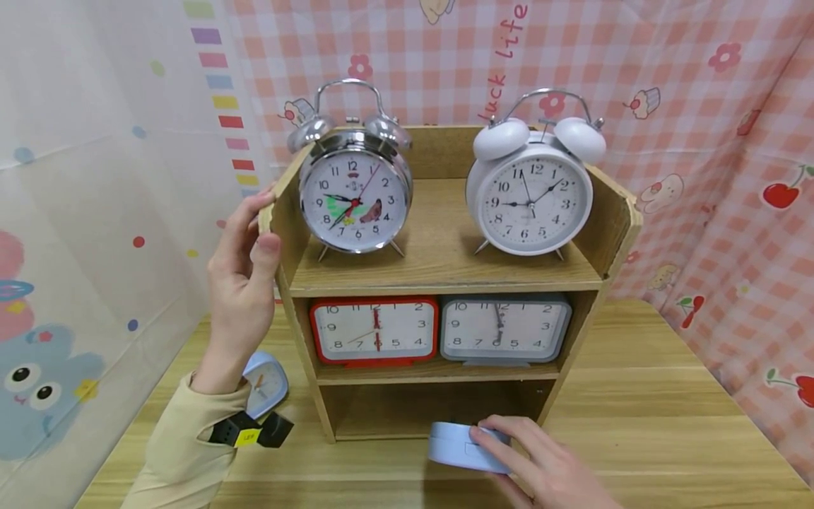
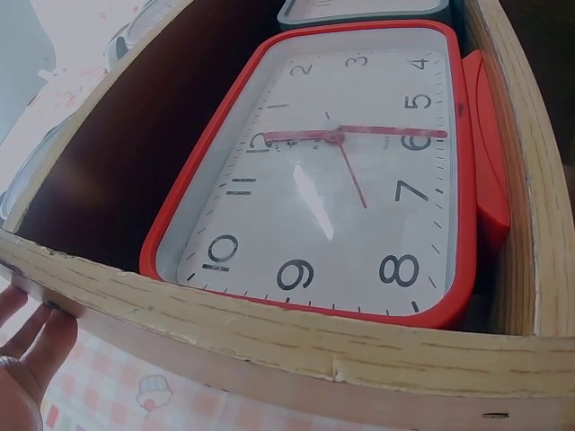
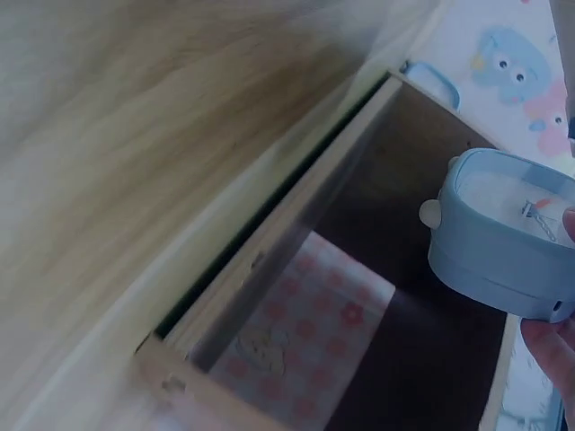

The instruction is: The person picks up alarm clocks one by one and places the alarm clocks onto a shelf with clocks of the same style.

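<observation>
My right hand (image 1: 531, 459) grips a small light-blue alarm clock (image 1: 464, 447) in front of the bottom compartment of a wooden shelf (image 1: 445, 285). In the right wrist view, that blue clock (image 3: 503, 238) shows its white dial and a small round knob, and fingertips hold it at the right edge. My left hand (image 1: 244, 283) touches the upper left side panel of the shelf, with the thumb at its front edge. Fingers (image 2: 49, 346) rest against the panel's outer face in the left wrist view.
On the top shelf stand a silver twin-bell clock (image 1: 356, 201) and a white one (image 1: 531, 201). Below are a red-framed clock (image 1: 407, 329) and a grey-framed clock (image 1: 470, 329). Another blue clock (image 1: 267, 385) lies on the wooden table (image 1: 649, 410) by the left sleeve.
</observation>
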Demonstrator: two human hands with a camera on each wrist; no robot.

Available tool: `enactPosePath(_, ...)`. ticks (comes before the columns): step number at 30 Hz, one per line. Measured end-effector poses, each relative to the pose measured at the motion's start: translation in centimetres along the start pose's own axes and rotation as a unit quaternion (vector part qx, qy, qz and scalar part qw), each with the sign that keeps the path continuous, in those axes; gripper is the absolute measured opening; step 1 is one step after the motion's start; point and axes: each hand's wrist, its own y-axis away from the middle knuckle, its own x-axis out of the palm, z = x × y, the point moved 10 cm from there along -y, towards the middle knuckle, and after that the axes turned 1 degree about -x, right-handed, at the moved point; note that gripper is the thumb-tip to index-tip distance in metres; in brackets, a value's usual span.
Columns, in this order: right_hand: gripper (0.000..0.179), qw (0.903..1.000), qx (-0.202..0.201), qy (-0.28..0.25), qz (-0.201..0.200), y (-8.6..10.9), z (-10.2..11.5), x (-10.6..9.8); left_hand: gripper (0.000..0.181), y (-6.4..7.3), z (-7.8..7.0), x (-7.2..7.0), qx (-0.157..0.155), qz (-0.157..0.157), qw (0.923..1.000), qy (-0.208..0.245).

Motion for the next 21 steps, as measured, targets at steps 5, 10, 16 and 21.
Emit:
enactPosePath(5, 0.044, 0.9984, -0.047, -0.016, -0.026, -1.1, 0.9, 1.3, 0.068, 0.0, 0.0, 0.0, -0.001, -0.002, 1.0, -0.002)
enactPosePath(10, 0.041, 0.9978, -0.055, -0.025, -0.028, -2.0, 1.2, 2.5, 0.069, 0.0, 0.0, 0.0, 0.0, -0.002, 1.0, -0.007)
enactPosePath(16, 0.041, 0.9983, -0.047, -0.034, -0.008, -2.9, 1.2, 4.1, 0.07, 0.0, 0.0, 0.0, 0.003, -0.003, 1.0, -0.001)
enactPosePath(21, 0.04, 0.9981, -0.054, -0.031, -0.002, -3.5, 1.2, 5.4, 0.069, 0.0, 0.1, 0.1, 0.001, -0.002, 1.0, 0.003)
